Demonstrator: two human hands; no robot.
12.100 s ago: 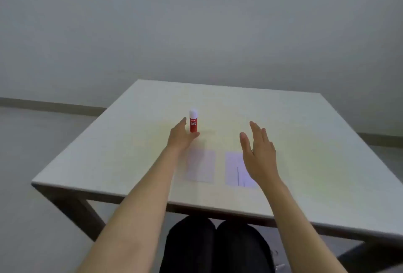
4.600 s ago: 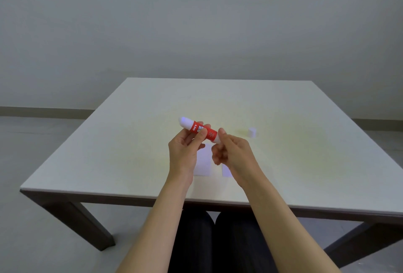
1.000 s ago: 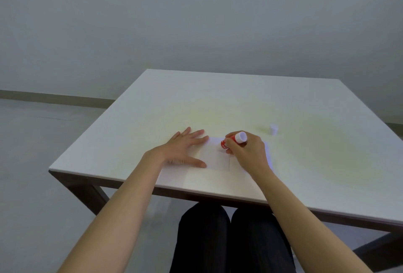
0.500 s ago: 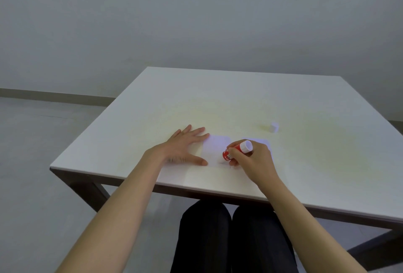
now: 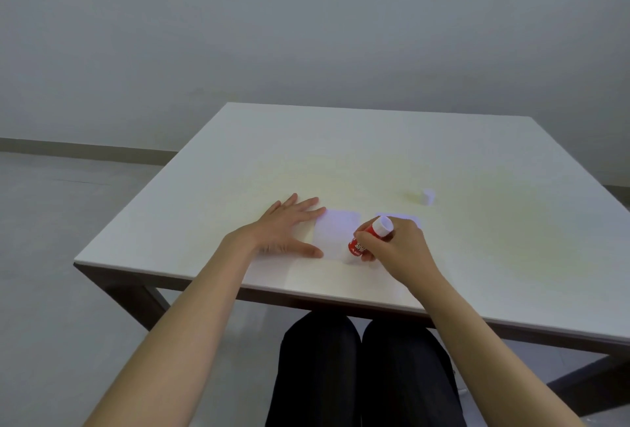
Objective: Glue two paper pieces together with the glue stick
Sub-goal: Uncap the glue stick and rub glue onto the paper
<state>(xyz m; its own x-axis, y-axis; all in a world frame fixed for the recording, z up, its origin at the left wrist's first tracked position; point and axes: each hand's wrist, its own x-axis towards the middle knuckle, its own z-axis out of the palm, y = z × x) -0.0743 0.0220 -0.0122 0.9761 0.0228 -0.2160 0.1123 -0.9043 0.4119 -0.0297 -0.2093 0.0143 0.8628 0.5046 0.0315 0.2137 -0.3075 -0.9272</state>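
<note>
Two small white paper pieces lie side by side near the table's front edge. My left hand (image 5: 285, 231) lies flat with spread fingers, pinning the left edge of the left paper (image 5: 335, 234). My right hand (image 5: 397, 249) grips the red glue stick (image 5: 366, 239), tilted, its lower tip pressed onto the near right corner of that paper and its white base pointing up. The right paper (image 5: 407, 221) is mostly hidden behind my right hand. The glue stick's white cap (image 5: 428, 196) stands on the table farther back to the right.
The white table (image 5: 341, 160) has its front edge just below my hands and its left corner near my left forearm. My dark-trousered legs are under the table. A grey wall and floor lie beyond.
My right hand has drawn the glue stick toward me down the left paper, from its far edge to its near right corner. My left hand stays flat on the paper's left side.
</note>
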